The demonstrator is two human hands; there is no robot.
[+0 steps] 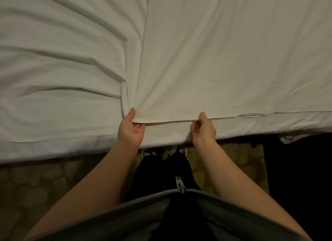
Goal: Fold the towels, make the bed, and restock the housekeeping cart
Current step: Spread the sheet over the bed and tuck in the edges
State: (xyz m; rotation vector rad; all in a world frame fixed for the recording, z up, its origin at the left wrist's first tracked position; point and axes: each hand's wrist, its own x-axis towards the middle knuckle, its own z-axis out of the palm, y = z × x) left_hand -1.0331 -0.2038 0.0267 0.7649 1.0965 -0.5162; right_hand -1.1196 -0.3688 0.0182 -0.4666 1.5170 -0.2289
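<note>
White top sheet point(224, 61): spread over bed point(53, 145), near hem along bed's edge. L hand point(130, 128): thumb above, fingers curled beneath, pinching hem at its corner. R hand point(203, 128): same pinch, further along hem. Patterned carpet point(36, 183) below.

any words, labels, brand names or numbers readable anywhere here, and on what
No text can be read anywhere.
The white sheet, pinched at its hem by the left hand and right hand, shows no tag or print.
The grey zip pull bears no legible mark.
The shoes are too dark and hidden to show any logo.
</note>
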